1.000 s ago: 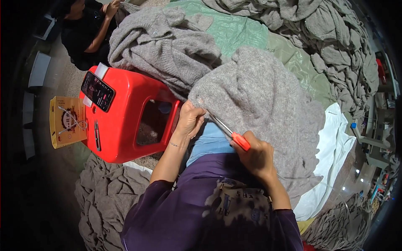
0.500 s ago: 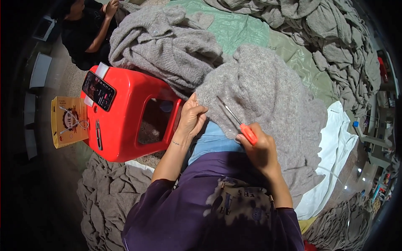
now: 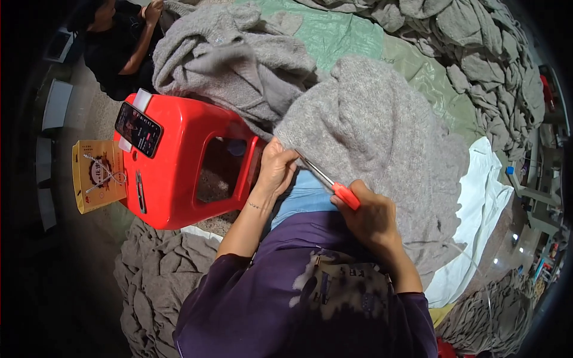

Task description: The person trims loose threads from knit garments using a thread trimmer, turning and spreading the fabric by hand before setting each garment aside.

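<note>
My left hand [image 3: 276, 171] is closed in a pinch on the edge of a fuzzy grey knit garment [image 3: 385, 128] that spreads over my lap and to the right. My right hand [image 3: 375, 216] is wrapped round a red-handled tool with a thin metal shaft [image 3: 345, 195]. The shaft points up and left, and its tip is at the garment's edge beside my left fingertips. The shape of the tip is too small to make out. Light blue cloth [image 3: 304, 194] shows under the garment, between my hands.
A red plastic stool [image 3: 173, 161] stands at the left, bearing a phone [image 3: 139, 129] and small thread snips [image 3: 140, 191]. A yellow paper bag [image 3: 98, 173] hangs beside it. Grey knit piles [image 3: 471, 42] lie around, over green sheeting [image 3: 340, 42]. A person in black [image 3: 122, 51] sits far left.
My right hand has brought the tool's tip left and down to the garment's edge at my left fingers. My left hand keeps its pinch in nearly the same place.
</note>
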Tool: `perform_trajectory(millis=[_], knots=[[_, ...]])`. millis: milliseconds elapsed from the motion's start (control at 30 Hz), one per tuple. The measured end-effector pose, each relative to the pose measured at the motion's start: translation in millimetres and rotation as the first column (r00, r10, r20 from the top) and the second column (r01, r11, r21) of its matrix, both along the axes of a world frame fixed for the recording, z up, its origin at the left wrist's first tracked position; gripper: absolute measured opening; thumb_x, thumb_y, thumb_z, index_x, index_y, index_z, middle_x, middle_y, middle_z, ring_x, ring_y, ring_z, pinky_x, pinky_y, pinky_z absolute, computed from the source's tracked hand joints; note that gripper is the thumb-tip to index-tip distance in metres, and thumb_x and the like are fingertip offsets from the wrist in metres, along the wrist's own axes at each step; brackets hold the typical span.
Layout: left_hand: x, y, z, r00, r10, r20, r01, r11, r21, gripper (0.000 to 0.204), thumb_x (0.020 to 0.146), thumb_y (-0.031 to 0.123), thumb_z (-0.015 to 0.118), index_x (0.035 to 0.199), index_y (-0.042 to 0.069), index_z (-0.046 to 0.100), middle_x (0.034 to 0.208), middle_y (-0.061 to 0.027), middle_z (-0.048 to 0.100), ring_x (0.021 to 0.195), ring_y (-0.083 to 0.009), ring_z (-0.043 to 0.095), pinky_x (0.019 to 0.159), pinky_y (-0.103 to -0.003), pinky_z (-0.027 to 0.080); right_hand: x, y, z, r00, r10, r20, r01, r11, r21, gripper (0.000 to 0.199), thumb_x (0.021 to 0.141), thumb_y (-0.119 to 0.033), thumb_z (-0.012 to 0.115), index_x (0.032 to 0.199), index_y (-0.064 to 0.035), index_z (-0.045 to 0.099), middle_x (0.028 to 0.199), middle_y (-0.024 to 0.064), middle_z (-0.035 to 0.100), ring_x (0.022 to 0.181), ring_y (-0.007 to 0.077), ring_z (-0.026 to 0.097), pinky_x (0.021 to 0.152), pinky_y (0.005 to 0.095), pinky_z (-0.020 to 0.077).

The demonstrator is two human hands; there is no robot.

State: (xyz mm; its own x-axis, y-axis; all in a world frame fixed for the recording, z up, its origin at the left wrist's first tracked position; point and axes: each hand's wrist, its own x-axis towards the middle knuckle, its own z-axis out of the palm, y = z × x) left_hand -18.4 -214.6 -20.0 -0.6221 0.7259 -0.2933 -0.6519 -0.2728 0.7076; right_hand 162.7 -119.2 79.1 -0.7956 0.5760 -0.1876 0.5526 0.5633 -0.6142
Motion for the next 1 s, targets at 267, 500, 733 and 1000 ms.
perform_trajectory(millis=[267, 500, 733, 1000], knots=[[25, -4, 1, 0.964, -0.104, 0.244, 0.154, 0.969, -0.195, 0.018, 0.086, 0.002, 0.058, 0.103, 0.004, 0.054, 0.089, -0.0011, 0.061, 0.079, -0.0086, 0.060, 0.066, -0.022, 0.050, 20, 13, 4, 0.991, -0.104, 0.086, 0.105, 0.994, -0.001, 0.027, 0.081, -0.031, 0.067, 0.081, -0.0080, 0.053, 0.059, 0.0159, 0.056, 0.062, 0.0398, 0.058, 0.052, 0.0430, 0.0444], [24, -12, -7, 0.974, -0.122, 0.192, 0.156, 0.972, -0.174, 0.027, 0.084, -0.004, 0.055, 0.110, 0.004, 0.053, 0.094, -0.0012, 0.061, 0.082, -0.0088, 0.059, 0.069, -0.022, 0.049, 39, 11, 23, 0.994, -0.019, 0.104, 0.018, 1.000, 0.008, 0.024, 0.080, -0.029, 0.069, 0.079, -0.0089, 0.056, 0.060, 0.0146, 0.056, 0.059, 0.0371, 0.057, 0.052, 0.0422, 0.0433], [22, -14, -25, 0.893, 0.044, 0.448, -0.028, 0.999, -0.041, 0.007, 0.090, 0.004, 0.055, 0.097, 0.005, 0.053, 0.095, -0.0021, 0.059, 0.079, -0.0063, 0.057, 0.064, -0.019, 0.048, 39, 11, 21, 1.000, -0.015, 0.008, 0.016, 0.998, -0.069, 0.021, 0.079, -0.028, 0.069, 0.087, -0.0101, 0.062, 0.060, 0.0149, 0.057, 0.060, 0.0367, 0.059, 0.054, 0.0398, 0.0447], [48, 0, -1, 0.926, -0.373, 0.058, 0.364, 0.841, -0.400, 0.014, 0.083, 0.000, 0.065, 0.080, 0.005, 0.053, 0.066, 0.0018, 0.053, 0.060, -0.0044, 0.053, 0.060, -0.023, 0.050, 61, 20, 34, 0.979, -0.084, 0.184, 0.082, 0.996, 0.020, 0.024, 0.079, -0.029, 0.069, 0.081, -0.0083, 0.058, 0.058, 0.0144, 0.058, 0.058, 0.0365, 0.058, 0.052, 0.0411, 0.0432]])
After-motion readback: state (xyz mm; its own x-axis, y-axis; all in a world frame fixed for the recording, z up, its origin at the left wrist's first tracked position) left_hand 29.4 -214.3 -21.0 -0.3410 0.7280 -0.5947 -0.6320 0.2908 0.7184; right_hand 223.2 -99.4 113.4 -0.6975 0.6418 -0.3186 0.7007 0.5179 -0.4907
